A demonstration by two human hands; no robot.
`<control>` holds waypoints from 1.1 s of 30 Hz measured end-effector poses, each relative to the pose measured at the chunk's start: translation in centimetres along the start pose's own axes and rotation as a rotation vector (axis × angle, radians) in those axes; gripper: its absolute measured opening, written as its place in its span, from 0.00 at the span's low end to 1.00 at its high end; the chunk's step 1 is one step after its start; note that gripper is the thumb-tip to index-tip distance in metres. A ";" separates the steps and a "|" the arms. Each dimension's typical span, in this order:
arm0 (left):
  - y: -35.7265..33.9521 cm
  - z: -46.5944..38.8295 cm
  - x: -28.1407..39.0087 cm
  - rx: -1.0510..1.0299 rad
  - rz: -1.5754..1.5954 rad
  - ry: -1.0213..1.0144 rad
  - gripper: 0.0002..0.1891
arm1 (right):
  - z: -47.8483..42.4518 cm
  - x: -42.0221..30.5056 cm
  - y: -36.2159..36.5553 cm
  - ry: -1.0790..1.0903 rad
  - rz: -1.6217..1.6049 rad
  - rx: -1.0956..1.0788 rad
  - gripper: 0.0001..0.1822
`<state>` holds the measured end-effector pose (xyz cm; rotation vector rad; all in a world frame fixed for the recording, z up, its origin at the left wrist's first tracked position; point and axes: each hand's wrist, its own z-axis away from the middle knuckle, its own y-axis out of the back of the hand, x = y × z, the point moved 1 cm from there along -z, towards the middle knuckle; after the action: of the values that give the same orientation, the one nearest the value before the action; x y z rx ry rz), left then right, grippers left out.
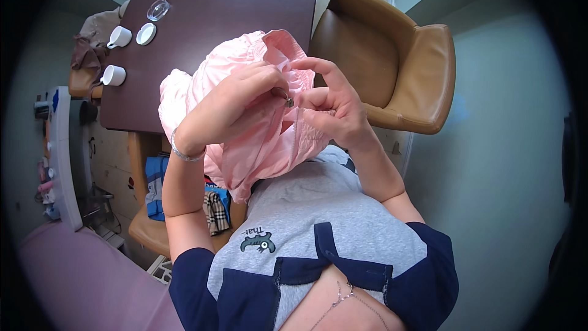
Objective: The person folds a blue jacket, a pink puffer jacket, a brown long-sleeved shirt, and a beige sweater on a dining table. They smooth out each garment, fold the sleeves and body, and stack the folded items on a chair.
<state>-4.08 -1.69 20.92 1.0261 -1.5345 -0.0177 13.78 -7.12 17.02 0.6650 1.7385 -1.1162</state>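
A pink zip-up jacket (271, 138) is bunched up in front of me, between my chest and the table edge. My left hand (243, 96), with a silver bracelet at the wrist, grips its fabric beside the front opening. By those fingertips sits a small metal zipper slider (289, 102). On the other side of the opening, my right hand (333, 103) pinches the gathered edge between thumb and bent fingers, its index finger raised. Zipper teeth run down the jacket below both hands. The fingertips of my left hand are partly hidden by cloth.
A dark brown table (239, 0) carries two white cups (120, 37), a white round dish (146, 34) and a clear glass ashtray (158, 9). To the right stands a tan leather armchair (367, 55). Folded clothes (216, 211) lie on a tan chair at left.
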 end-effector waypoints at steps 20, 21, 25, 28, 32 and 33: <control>-0.5 -0.8 0.5 -0.065 -0.099 -0.020 0.06 | -0.1 0.4 0.1 0.045 0.005 0.043 0.35; -0.6 -0.8 0.5 -0.081 -0.102 -0.019 0.06 | 0.1 0.5 0.3 0.064 0.025 0.029 0.36; -0.7 -0.6 0.2 -0.132 -0.095 0.005 0.06 | 0.4 1.4 0.2 0.190 0.189 0.122 0.37; -0.9 -0.5 0.1 -0.125 -0.075 0.021 0.06 | 0.6 1.7 0.2 0.219 0.262 0.159 0.37; -1.3 -0.2 0.3 -0.111 -0.038 0.066 0.06 | 0.7 1.9 0.2 0.295 0.365 0.214 0.35; -1.4 -0.1 0.4 -0.084 -0.066 0.050 0.06 | 0.6 1.9 0.2 0.317 0.393 0.230 0.34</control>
<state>-3.13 -2.73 20.45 1.0025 -1.4425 -0.1013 13.39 -7.70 15.12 1.3247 1.6480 -0.9759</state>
